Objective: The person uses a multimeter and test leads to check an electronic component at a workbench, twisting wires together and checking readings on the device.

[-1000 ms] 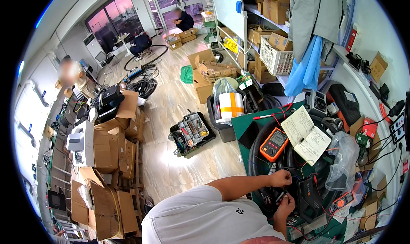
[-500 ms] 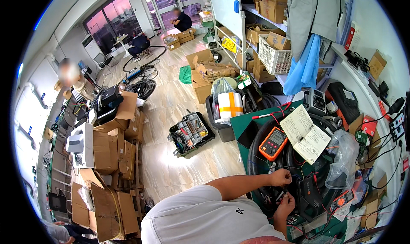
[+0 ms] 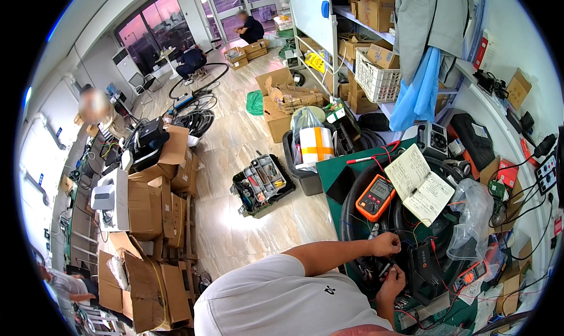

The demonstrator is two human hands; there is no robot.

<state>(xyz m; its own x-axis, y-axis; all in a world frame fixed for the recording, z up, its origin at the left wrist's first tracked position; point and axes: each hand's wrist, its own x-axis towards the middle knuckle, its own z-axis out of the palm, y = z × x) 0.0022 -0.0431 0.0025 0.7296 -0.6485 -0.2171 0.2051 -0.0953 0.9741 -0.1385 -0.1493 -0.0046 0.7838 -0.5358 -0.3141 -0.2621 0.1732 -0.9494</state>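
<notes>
My left hand [image 3: 385, 244] reaches in from the left over the green-topped workbench [image 3: 330, 177]. Its fingers are pinched together, and what they hold, if anything, is too small to name. Just below it, my right hand [image 3: 392, 281] is closed, with a small dark piece with a pale end [image 3: 385, 271] at its fingertips. Both are over thick black cable [image 3: 351, 210] coiled on the bench. A black boxy device [image 3: 424, 274] stands right of my hands. Beyond them lie an orange multimeter [image 3: 376, 198] and an open notebook [image 3: 422, 185] with handwriting.
A second multimeter [image 3: 470, 275], thin red leads and a clear plastic bag [image 3: 472, 215] crowd the bench's right side. An open toolbox [image 3: 264, 184] sits on the floor. Cardboard boxes [image 3: 145, 210] are stacked at left. Several other people are in the room, one crouching [image 3: 252, 29] far off.
My hands stay almost in place, still pinched close together. At the left edge, a person in a light top has shifted up and left.
</notes>
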